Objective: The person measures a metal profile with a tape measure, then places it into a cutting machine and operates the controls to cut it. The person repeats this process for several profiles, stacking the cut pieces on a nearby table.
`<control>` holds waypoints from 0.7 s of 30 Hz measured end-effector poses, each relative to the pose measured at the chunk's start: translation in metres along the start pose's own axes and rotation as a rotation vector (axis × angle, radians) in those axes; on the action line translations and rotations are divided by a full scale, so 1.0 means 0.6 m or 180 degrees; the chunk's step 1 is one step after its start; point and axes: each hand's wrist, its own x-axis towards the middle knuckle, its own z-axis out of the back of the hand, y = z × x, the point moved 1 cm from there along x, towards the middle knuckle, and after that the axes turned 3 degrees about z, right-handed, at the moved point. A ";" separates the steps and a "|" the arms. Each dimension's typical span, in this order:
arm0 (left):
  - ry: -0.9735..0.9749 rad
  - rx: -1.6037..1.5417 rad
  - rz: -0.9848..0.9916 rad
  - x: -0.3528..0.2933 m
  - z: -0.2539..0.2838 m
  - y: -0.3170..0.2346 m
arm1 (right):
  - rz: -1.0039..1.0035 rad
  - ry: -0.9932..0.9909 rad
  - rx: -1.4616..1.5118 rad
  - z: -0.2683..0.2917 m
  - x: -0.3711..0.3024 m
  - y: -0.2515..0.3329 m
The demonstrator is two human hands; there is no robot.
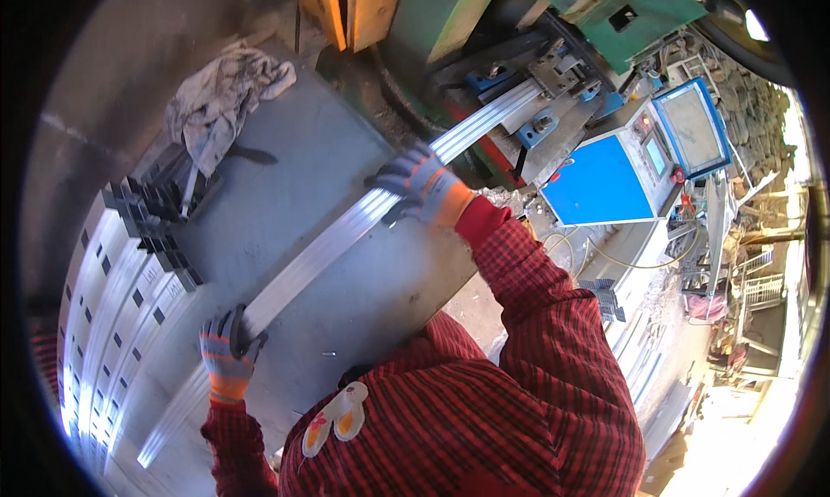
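A long silvery aluminium profile (316, 259) slants from the lower left up to the far right, over a grey metal table. Its far end lies among the blue clamps (538, 131) of a press machine. My right hand (425, 185), in a grey and orange glove, is closed over the profile's middle, near the table's far right corner. Further down the bar, my left hand (228, 354) in a matching glove grips it near the table's left side, fingers wrapped around it. The fingers' undersides are hidden.
Stacked profiles with square holes (117, 324) lie at the left, their dark ends (156, 229) pointing to the table (285, 164). A crumpled rag (226, 95) sits at the back left. The green press (635, 17) stands far right, beside a blue and white control box (605, 181).
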 end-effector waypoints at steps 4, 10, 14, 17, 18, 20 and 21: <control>-0.0036 -0.0146 0.0089 0.011 -0.007 -0.013 | -0.0061 -0.0019 0.0196 -0.004 -0.012 -0.013; -0.0050 -0.0099 0.0211 0.000 -0.017 -0.005 | 0.0281 0.0040 0.0030 0.020 0.046 0.095; -0.0182 -0.0082 0.0014 0.017 -0.018 -0.017 | 0.0405 -0.0128 0.0140 -0.054 0.092 0.202; -0.0017 -0.0104 0.0137 0.023 -0.033 -0.020 | 0.0418 -0.0417 0.0306 -0.060 0.092 0.171; -0.0048 -0.0121 0.0177 0.028 -0.042 -0.025 | 0.0464 -0.0591 0.0418 -0.057 0.087 0.158; -0.0108 -0.0154 0.0254 0.037 -0.059 -0.040 | 0.0437 -0.0496 0.0490 -0.048 0.080 0.136; -0.0078 -0.0130 0.0240 0.043 -0.061 -0.043 | 0.0378 -0.0466 0.0520 -0.048 0.074 0.126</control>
